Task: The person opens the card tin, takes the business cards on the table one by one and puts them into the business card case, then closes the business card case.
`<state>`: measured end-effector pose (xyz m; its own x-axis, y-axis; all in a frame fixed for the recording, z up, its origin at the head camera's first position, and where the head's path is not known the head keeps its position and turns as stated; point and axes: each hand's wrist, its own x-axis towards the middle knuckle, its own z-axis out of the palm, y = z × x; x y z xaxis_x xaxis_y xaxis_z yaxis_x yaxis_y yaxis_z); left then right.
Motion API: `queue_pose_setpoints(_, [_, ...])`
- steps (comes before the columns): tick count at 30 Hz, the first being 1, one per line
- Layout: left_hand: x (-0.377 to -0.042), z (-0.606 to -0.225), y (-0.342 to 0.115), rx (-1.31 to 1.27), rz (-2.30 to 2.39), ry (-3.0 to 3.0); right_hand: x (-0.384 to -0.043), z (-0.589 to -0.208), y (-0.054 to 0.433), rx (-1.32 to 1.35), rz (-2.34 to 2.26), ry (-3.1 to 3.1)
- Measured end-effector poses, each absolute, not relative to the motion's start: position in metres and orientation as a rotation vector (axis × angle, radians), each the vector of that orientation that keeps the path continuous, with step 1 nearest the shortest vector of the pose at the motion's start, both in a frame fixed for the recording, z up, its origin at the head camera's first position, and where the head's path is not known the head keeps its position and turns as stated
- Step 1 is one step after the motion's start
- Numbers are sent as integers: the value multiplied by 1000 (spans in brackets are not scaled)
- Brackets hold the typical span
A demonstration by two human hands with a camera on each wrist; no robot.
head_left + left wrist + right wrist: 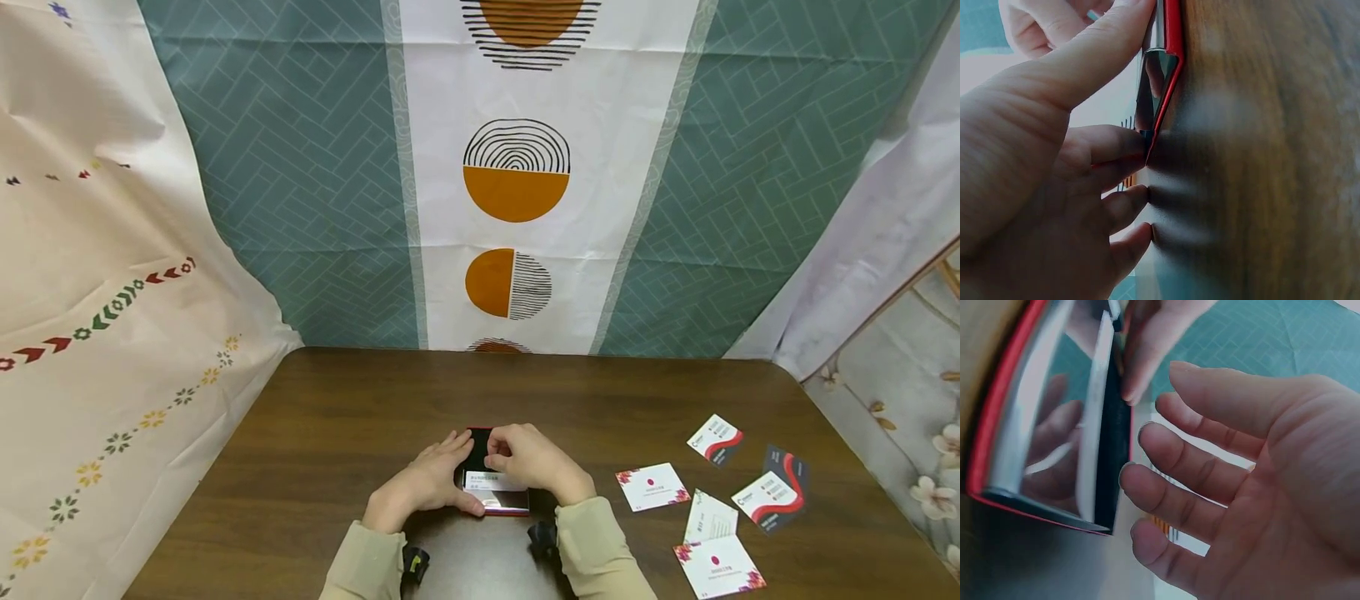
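Observation:
A red-edged business card case (510,502) lies opened on the table, with a black inside and a shiny mirror-like flap. One white card (483,480) stands out of it behind the flap, tilted in the right wrist view. My left hand (423,482) holds the case by its left side. Its thumb (1107,40) lies along the shiny front part, and other fingertips reach the side and the tabletop. Above the case's right part hovers my right hand (534,457), fingers loosely bent. Nothing shows between its fingers (1166,487), which are apart from the card.
On the right of the brown wooden table (352,400) lie several loose cards: a white one with a floral edge (652,487), another like it (720,568), a pale green-white one (709,518), and red-and-dark ones (771,493). A patterned curtain (322,167) hangs behind the table.

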<state>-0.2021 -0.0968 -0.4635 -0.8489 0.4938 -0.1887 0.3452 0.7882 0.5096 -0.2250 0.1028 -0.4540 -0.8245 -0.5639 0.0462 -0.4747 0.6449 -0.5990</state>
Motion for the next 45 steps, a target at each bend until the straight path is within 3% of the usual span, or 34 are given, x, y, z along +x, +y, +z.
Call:
queue_pose_setpoints(18, [-202,-464,-98,630,665,2679,-221,-415,170,-975,-694,2750])
queue_pose_setpoints(31, [-201,-467,-96,628,668,2685,-193,-428,251,-932,-359,2831])
queue_pose_setpoints(37, [-202,-469,-97,626,670,2675,-192,-435,289,-831,-338,2857])
queue_pose_setpoints(45, [-202,-469,-96,614,673,2684,-195,-446,309,-894,-336,2865])
